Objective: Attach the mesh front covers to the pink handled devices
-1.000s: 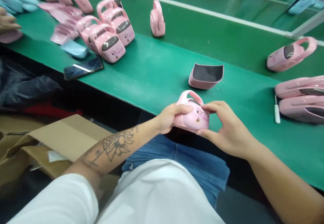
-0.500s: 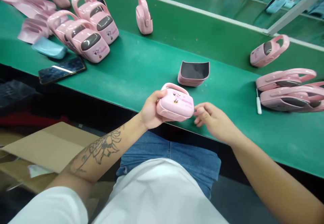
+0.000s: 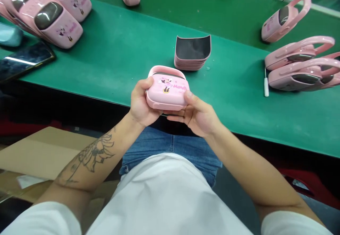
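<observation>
**Held two-handed, print side up**

My left hand (image 3: pixel 140 102) and right hand (image 3: pixel 198 116) are both closed on a pink plastic handbag-shaped case (image 3: pixel 168 91), and it sits between my palms, just past the near edge of the bench. My left fingers curl around the case's left end, with the thumb over its rim. My right thumb presses on the printed face near the lower right corner, while the other right fingers lie flat beneath the case. The cartoon mouse print faces up towards me.

Under and around my fingers runs a green rubber bench mat (image 3: pixel 119 63). Just beyond my fingertips, a little to the right, sits a small stack of pink shells with dark grey insides (image 3: pixel 192 52). Further right of my right hand, a slim white-handled screwdriver (image 3: pixel 266 88) lies beside a group of pink cases with loop handles (image 3: pixel 302 74). Another pink case (image 3: pixel 284 21) lies beyond them. Well to the left of my left hand is a cluster of pink cases with dark oval windows (image 3: pixel 57 24), with a dark smartphone (image 3: pixel 25 59) lying nearer the bench edge. Below my hands are my blue denim shorts (image 3: pixel 170 148), and a flattened cardboard flap (image 3: pixel 39 153) sits down to the left.
</observation>
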`<state>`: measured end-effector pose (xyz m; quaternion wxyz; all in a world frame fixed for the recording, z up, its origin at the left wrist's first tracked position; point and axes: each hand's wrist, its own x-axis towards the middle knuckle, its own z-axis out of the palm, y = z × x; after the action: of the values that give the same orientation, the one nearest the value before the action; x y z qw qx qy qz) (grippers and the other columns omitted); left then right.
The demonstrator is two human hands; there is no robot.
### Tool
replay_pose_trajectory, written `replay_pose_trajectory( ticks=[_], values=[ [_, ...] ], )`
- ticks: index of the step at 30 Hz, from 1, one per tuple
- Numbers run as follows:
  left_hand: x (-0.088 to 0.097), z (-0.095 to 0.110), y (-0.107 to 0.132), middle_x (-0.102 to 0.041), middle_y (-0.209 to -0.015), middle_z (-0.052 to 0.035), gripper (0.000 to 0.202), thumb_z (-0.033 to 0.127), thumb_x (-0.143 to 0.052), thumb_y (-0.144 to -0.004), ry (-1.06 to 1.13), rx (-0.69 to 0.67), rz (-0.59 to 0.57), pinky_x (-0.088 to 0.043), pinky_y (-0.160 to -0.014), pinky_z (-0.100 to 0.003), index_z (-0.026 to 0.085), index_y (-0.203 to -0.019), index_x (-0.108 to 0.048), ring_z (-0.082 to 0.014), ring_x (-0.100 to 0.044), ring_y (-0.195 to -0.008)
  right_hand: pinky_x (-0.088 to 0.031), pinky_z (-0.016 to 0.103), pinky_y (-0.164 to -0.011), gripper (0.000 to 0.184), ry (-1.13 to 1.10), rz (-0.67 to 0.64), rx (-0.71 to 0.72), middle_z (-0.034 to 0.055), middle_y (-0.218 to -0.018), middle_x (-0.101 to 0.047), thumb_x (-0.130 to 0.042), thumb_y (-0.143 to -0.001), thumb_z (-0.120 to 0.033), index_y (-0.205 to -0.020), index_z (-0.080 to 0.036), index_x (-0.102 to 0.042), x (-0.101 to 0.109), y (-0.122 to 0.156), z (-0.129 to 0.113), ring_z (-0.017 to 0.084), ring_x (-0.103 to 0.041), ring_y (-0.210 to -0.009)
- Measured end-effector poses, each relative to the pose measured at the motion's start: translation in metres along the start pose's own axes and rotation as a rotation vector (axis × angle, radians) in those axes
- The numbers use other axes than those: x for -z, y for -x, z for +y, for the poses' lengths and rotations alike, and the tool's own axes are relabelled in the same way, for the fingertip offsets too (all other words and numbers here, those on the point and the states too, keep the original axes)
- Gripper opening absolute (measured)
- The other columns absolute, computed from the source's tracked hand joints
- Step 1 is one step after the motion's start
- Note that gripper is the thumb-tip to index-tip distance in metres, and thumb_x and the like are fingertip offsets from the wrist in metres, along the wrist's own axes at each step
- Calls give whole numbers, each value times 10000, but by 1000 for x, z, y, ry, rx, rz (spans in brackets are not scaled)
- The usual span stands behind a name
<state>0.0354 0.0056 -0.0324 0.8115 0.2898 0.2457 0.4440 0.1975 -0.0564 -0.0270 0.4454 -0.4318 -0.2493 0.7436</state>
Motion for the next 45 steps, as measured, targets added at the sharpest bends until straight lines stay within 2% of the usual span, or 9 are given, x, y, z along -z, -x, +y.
replay_pose_trajectory(
  ticks=[4, 9, 14, 19, 22, 26, 29, 37, 45],
  values=[
    [8, -3, 7, -796, -1138, -127, 491, 563, -705, -800, -22, -95, 34, -633, -928, -523, 173, -1098, -722, -426, -708, -1196, -631, 489, -1011, 546, 102, 5, 233, 97, -1158, -804, -690, -921, -658, -1208, -193, -705, 0, 3, 18, 298, -783, -1083],
    [20, 8, 11, -778, -1171, -150, 597, 652, -712, -790, -104, -120, 3, -582, -994, -590, 176, -1150, -693, -437, -669, -1262, -543, 467, -1143, 787, 593, 188, 538, 69, -1405, -703, -915, -749, -536, -1421, -270, -603, 0, 19, 9, 303, -674, -1297],
    [-5, -2, 7, -779, -993, -124, 651, 795, -510, -896, -82, -181, 291, -602, -959, -494, 177, -999, -690, -356, -737, -1127, -559, 537, -1097, 892, 1000, 368, 730, 140, -1392, -693, -895, -724, -631, -1454, -232, -575, -5, 28, 13, 352, -675, -1261],
    [-25, -34, 6, -769, -986, -85, 583, 689, -411, -996, 58, -151, 481, -602, -957, -429, 185, -1022, -703, -299, -749, -1074, -568, 564, -1068, 844, 988, 478, 983, 184, -1370, -655, -787, -837, -651, -1504, -205, -525, -11, 19, 30, 361, -648, -1266],
    [-12, -37, 8, -734, -1245, -98, 521, 660, -476, -1005, -147, -265, 409, -548, -1072, -446, 217, -1187, -680, -309, -677, -1265, -563, 562, -1083, 836, 893, 506, 1030, 177, -1421, -626, -814, -838, -595, -1522, -219, -517, 0, 12, 31, 363, -626, -1306],
    [15, -2, 10, -508, -1606, -118, 729, 636, -751, -860, -910, -709, 77, -302, -1286, -557, 283, -1463, -542, -365, -405, -1553, -535, 568, -1147, 844, 873, 351, 982, 155, -1535, -575, -812, -873, -495, -1591, -245, -445, 30, 11, 24, 361, -578, -1398],
    [16, 29, 10, -545, -1582, -151, 868, 610, -889, -723, -1356, -654, -202, -155, -1317, -639, 251, -1448, -573, -417, -317, -1592, -505, 583, -1181, 826, 872, 250, 937, 135, -1573, -560, -786, -905, -435, -1621, -265, -411, 49, 16, 19, 362, -562, -1424],
    [-10, 33, 4, -637, -1489, -138, 833, 482, -956, -650, -1204, -258, -346, -482, -1170, -497, 231, -1387, -658, -380, -610, -1364, -430, 617, -1224, 770, 862, 148, 822, 112, -1658, -470, -646, -983, -471, -1660, -289, -328, 47, 22, 22, 369, -477, -1505],
    [-18, 26, 8, -736, -1317, -93, 734, 443, -921, -699, -1215, -211, -228, -582, -942, -380, 223, -1360, -690, -309, -716, -1108, -399, 610, -1245, 750, 707, 234, 833, 118, -1668, -453, -570, -985, -561, -1632, -256, -344, 32, 12, 33, 364, -466, -1516]
  ],
)
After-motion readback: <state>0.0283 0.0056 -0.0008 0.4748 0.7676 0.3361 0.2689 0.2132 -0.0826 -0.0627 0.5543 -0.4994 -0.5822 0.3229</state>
